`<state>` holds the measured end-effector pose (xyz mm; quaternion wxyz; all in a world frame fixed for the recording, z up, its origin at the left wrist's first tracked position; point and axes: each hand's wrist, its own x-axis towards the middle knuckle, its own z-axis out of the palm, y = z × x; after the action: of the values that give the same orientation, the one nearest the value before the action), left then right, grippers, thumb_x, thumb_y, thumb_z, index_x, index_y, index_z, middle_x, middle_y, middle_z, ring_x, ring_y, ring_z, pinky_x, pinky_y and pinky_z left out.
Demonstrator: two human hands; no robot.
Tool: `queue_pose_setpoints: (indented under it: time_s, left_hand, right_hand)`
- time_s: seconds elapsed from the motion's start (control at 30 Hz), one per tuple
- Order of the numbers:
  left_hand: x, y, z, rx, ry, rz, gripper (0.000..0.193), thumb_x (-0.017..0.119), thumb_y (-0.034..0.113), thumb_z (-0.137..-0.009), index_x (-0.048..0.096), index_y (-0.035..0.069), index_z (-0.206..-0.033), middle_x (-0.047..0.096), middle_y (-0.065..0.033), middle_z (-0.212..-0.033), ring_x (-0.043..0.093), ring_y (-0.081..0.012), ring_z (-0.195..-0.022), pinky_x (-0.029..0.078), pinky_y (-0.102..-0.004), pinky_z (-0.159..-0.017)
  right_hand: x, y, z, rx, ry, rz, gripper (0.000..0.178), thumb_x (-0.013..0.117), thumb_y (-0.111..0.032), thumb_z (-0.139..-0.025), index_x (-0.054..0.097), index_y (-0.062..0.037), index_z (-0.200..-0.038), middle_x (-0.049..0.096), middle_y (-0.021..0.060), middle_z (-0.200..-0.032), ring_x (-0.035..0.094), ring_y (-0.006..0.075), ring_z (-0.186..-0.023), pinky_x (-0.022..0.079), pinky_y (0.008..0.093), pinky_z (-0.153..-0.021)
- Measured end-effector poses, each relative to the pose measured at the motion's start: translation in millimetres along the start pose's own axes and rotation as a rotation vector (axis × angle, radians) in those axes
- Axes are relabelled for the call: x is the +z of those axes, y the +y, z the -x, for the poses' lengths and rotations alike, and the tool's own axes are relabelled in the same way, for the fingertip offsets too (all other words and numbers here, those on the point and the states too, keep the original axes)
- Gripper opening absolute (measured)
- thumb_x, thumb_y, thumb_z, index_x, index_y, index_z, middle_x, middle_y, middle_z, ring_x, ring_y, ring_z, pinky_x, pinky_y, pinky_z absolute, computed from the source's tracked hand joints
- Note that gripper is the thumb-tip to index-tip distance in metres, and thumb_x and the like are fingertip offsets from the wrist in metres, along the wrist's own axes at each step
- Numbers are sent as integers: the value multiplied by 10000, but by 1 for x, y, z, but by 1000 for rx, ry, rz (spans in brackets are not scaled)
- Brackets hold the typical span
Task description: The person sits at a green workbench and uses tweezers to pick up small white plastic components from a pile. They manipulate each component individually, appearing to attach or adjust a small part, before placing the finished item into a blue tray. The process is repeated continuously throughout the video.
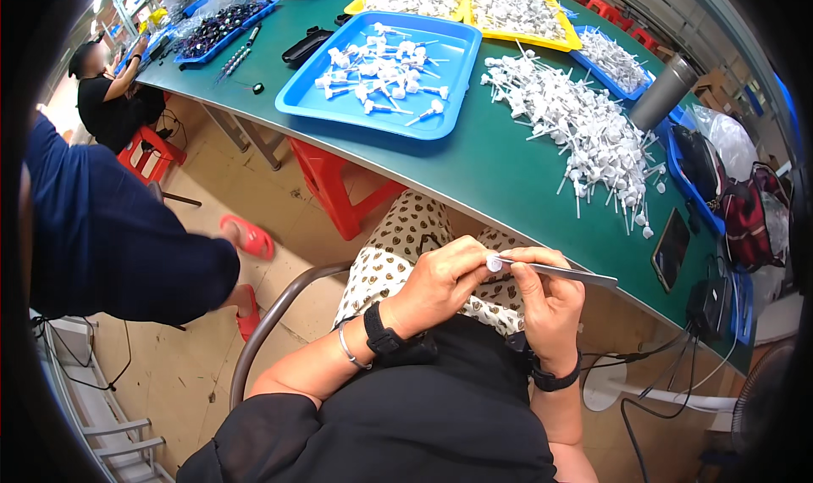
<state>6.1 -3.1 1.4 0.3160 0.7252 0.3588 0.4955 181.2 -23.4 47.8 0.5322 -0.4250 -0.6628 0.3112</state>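
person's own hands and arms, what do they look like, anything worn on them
The left hand and right hand are bare, with no gloves. The left wrist wears a chunky black band with a thin silver-coloured bangle above it; the right wrist wears a black strap. The left arm's sleeve is black, loose and slightly sheer, leaving the forearm uncovered.

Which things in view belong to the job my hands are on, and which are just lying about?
Likely in use: white piece in left hand; flat grey tool in right hand; heap of white pieces; front blue tray.

Likely just lying about: phone; grey flask; black case; dark red bag.
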Motion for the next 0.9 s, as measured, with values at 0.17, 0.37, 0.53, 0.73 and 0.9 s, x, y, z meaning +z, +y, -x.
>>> queue_pose_setpoints:
  time_s: [0.17, 0.37, 0.53, 0.73, 0.9]
  left_hand:
    - [1, -1, 0, 0, -3, 10, 163, 695, 36, -937, 706, 34, -1100, 666, -103, -939, 691, -292, -807, 557, -374, -693]
    - [1, -3, 1, -10, -11, 18, 152, 696, 49, -946, 706, 34, -1097, 662, -107, -935, 684, -294, -795, 545, -376, -683]
    - [0, -2, 2, -22, -18, 41, 159, 693, 52, -952, 705, 33, -1109, 665, -107, -938, 685, -293, -798, 545, -372, -688]
    - [3, -5, 5, -31, -12, 82, 168, 694, 17, -951, 713, 20, -1117, 680, -102, -919, 673, -241, -796, 535, -343, -684]
    - [5, -7, 6, -48, -27, 74, 178, 686, 42, -959, 701, 37, -1137, 668, -112, -940, 691, -289, -814, 547, -370, -694]
  right_hand:
    - [1, 3, 0, -26, 7, 8, 108, 705, -9, -959, 721, 38, -1055, 736, 96, -959, 675, 156, -800, 532, 279, -715]
    - [2, 1, 0, -27, 3, 25, 98, 704, -5, -958, 721, 34, -1047, 736, 93, -935, 668, 153, -781, 526, 279, -700]
    - [3, 2, 2, -1, 18, 25, 95, 698, 2, -960, 720, 32, -1047, 731, 95, -929, 656, 145, -742, 517, 271, -670]
    - [2, -1, 0, -52, -14, 81, 74, 701, 4, -950, 712, 28, -1020, 731, 103, -925, 664, 171, -735, 522, 293, -655]
    - [5, -4, -3, -206, -30, 240, 66, 705, 18, -921, 690, 11, -984, 720, 119, -905, 676, 251, -753, 538, 339, -665]
